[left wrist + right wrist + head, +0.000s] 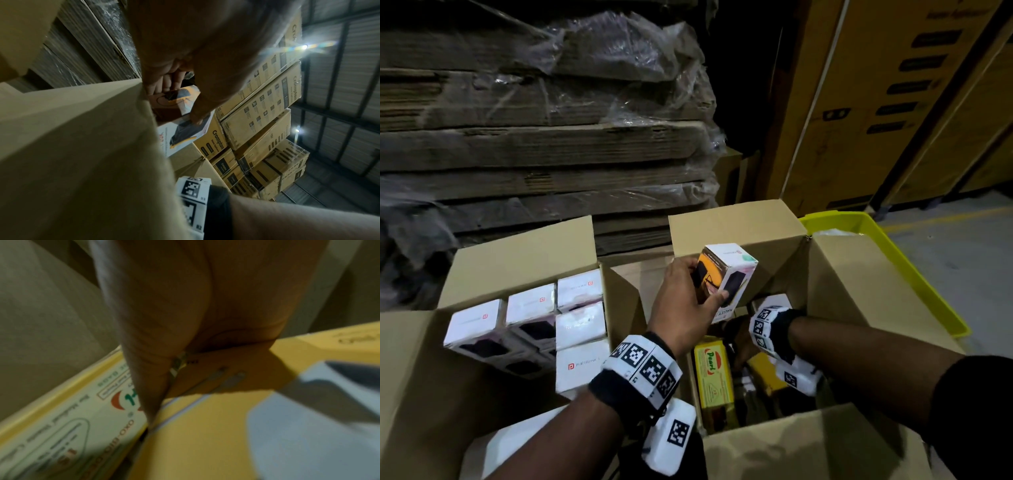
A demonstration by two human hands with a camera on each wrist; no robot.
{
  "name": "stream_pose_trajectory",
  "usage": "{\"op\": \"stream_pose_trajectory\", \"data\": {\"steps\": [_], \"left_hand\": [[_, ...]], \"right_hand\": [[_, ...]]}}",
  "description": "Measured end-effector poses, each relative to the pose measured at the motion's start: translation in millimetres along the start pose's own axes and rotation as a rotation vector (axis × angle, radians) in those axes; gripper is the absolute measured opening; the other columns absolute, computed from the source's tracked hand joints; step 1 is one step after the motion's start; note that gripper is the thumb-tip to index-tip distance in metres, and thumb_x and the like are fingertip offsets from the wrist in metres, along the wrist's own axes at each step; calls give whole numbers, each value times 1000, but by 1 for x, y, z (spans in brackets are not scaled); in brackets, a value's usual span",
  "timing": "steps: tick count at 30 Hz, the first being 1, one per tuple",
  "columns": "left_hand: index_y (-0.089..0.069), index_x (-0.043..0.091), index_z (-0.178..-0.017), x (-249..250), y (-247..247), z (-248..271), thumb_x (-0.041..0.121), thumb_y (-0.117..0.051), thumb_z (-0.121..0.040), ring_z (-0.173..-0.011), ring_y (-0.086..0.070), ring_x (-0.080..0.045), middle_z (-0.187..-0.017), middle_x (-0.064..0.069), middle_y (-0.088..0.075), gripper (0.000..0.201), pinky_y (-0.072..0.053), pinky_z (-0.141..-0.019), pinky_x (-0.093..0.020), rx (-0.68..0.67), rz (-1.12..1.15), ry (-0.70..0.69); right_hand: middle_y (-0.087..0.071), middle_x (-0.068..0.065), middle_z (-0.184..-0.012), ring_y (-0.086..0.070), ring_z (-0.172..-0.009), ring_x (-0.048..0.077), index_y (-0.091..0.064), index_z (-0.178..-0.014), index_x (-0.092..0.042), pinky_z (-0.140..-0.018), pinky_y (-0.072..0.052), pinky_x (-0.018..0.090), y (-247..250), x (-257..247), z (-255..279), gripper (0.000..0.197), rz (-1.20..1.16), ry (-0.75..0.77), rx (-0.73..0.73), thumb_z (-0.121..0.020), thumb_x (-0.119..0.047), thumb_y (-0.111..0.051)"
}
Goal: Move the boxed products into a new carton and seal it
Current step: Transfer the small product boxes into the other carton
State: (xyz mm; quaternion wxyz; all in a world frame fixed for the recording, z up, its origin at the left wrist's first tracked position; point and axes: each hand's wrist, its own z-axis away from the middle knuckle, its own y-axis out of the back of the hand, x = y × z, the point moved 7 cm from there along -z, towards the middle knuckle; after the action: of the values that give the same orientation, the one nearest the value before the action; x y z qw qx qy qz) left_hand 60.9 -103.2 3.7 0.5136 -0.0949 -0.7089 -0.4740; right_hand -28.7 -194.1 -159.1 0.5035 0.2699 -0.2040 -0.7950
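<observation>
Left hand: my left hand point(688, 308) gripped a small product box point(726, 277), fingers on its far side and thumb across the near face, raised above the right carton point(736, 222).
Right hand: my right hand point(739, 346) was down inside that carton among the goods; in the right wrist view the palm lay against a yellow pack point(216, 426), but I could not tell whether the fingers had closed on anything.
Product box, position: it was lifted clear of the contents, near the carton's back wall, and touched nothing but my hand.
Product box, pointing: its long axis was tilted, with the white end up and away from me and the lower end toward the carton's inside; the printed picture face was turned to my thumb.
Left carton: the left carton point(524, 260) stood just beside the right one, flaps open, with white boxes point(530, 308) standing upright in rows against its back wall and a bare stretch at the near edge.
Step in hand: I judged this to be the carry across to the left carton.
Doing it well: I would have brought the box upright first, matched its white end to the neighbours', cleared the flap between the cartons, then set it down flush against the row at the near edge.
Risk: a tilted box could catch on that flap or knock over the standing ones.
</observation>
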Motion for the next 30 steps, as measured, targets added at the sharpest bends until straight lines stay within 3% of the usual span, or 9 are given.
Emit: {"op": "stream_pose_trajectory", "data": {"steps": [4, 10, 13, 18, 20, 23, 26, 28, 30], "left_hand": [[-47, 25, -121, 1, 0, 0, 36, -79, -79, -109, -58, -7, -120, 7, -54, 53, -51, -97, -37, 7, 11, -5], [-46, 25, -124, -1, 0, 2, 37, -78, -79, -109, -58, -6, -122, 7, -55, 56, -52, -97, -37, -7, 46, 6], [-47, 24, -125, 2, 1, 4, 35, -78, -81, -111, -57, -6, -123, 7, -53, 56, -51, -98, -36, -1, 41, 6], [-47, 24, -125, 3, 1, 3, 36, -78, -81, -109, -58, -6, -122, 8, -53, 55, -52, -97, -36, -8, 35, 21], [-47, 23, -126, 4, 1, 3, 35, -78, -82, -108, -58, -7, -122, 7, -52, 55, -52, -97, -36, -9, 33, 22], [-47, 22, -127, 3, 1, 1, 36, -77, -82, -110, -58, -8, -124, 6, -53, 56, -52, -98, -36, -10, 31, 37], [-46, 26, -122, -1, 0, -2, 44, -76, -77, -109, -61, -8, -121, 6, -58, 57, -53, -97, -38, -14, 85, 65], [-48, 27, -117, -4, 0, -4, 44, -76, -75, -101, -65, -7, -112, 5, -64, 53, -55, -94, -40, -13, 135, 85], [-49, 27, -111, -2, 2, -7, 35, -77, -79, -93, -69, -8, -102, 3, -69, 44, -56, -90, -43, -14, 171, 81]], "right_hand": [[-18, 0, -159, -24, -144, 22, -5, -154, -24, -114, -23, 37, 17, -11, 18, 98, -43, 31, -65, -84, -43, -71], [-43, 4, -145, -43, -128, 21, -40, -144, -17, -101, -34, 24, 9, -5, 3, 81, 4, -25, -218, -79, -54, -70], [-42, 8, -143, -37, -116, 10, -40, -141, -5, -81, -25, 12, 10, -5, -1, 59, -127, -17, -195, -92, -24, -65], [-40, 11, -147, -36, -135, 29, -39, -143, -7, -109, -27, 32, -2, -3, -26, 99, -105, 91, -132, -68, -59, -77], [-43, 10, -146, -39, -134, 28, -42, -142, -6, -101, -30, 28, 15, -10, -1, 76, -163, 92, -24, -80, -36, -75], [-46, -1, -146, -43, -132, 16, -43, -143, -22, -106, -36, 32, 36, -2, 17, 93, -263, 60, 113, -62, -49, -82], [-50, -12, -139, -46, -124, 1, -44, -137, -38, -108, -37, 27, 32, 38, -1, 84, -196, 44, 298, -64, -67, -74], [-58, -11, -122, -61, -106, 10, -46, -126, -52, -86, -54, 31, 36, 45, 15, 66, -196, 16, 385, -66, -70, -68], [-61, -4, -109, -62, -91, 14, -56, -117, -38, -70, -51, 21, 51, 40, 46, 46, -254, -13, 487, -75, -50, -72]]}}
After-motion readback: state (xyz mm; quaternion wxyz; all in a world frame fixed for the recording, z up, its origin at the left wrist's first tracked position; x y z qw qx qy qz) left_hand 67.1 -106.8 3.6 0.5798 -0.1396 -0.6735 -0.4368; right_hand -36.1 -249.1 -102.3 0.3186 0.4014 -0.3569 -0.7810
